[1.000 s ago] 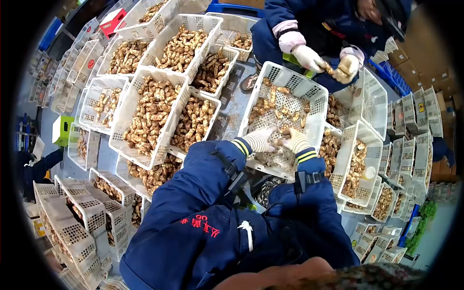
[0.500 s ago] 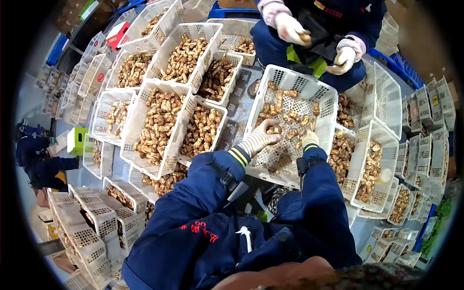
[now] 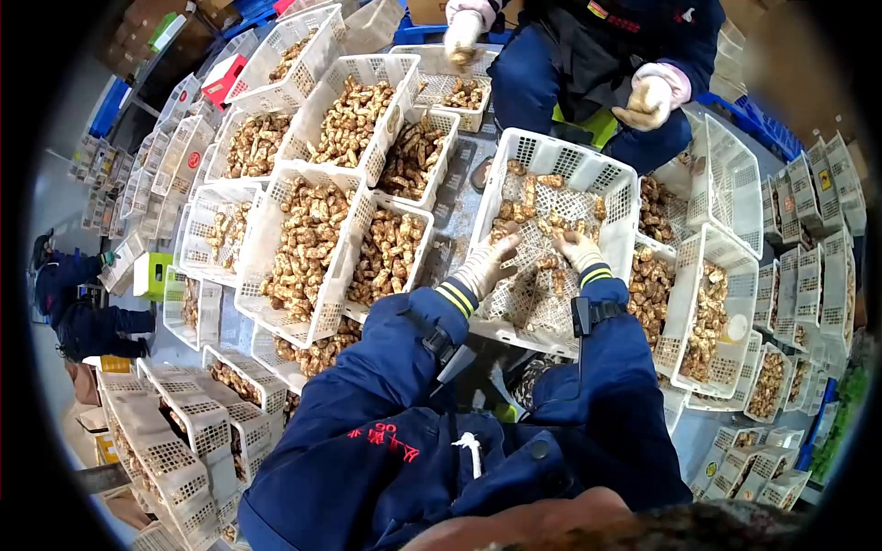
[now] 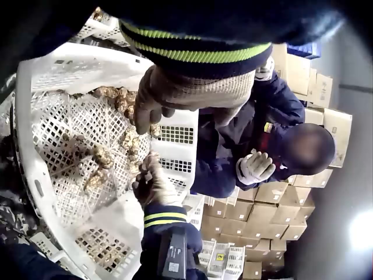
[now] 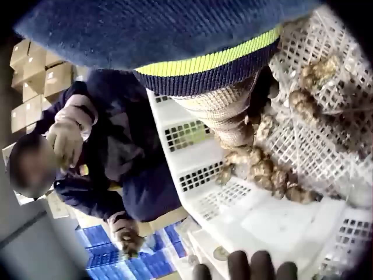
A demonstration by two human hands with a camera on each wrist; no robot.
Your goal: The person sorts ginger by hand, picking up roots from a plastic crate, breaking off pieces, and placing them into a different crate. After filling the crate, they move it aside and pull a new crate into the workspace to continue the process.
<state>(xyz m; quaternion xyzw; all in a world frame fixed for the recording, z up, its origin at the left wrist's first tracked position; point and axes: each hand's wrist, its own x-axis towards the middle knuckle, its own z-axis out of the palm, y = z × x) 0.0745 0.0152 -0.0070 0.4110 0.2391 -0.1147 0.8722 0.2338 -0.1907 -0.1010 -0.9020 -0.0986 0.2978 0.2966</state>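
Note:
Knobbly brown-and-cream root-like pieces [image 3: 530,195] lie scattered in a white perforated crate [image 3: 627,216]. Over the crate's near left part, the left hand [image 3: 487,264], in a striped knit glove, has its fingers loosely spread and empty. The right hand [image 3: 579,251] is at the crate's right side, fingers apart, close to the pieces. From the left wrist, the left hand [image 4: 189,93] hangs with relaxed fingers above pieces [image 4: 131,140]; the right hand [image 4: 160,186] is below it. Seen from the right wrist, the right hand [image 5: 221,116] is beside a cluster of pieces [image 5: 265,172], its fingertips partly hidden.
Filled crates [image 3: 303,248] stand at the left, and others [image 3: 703,317] at the right. Across the crate sits a person in dark blue [image 3: 606,55], one gloved hand over a small crate [image 3: 469,96]. Stacked crates [image 3: 161,450] stand at the lower left.
The left hand has let go of a piece and drawn slightly left. The right hand has lifted and turned, its fingers now spread. The person opposite has moved one hand left to the small crate.

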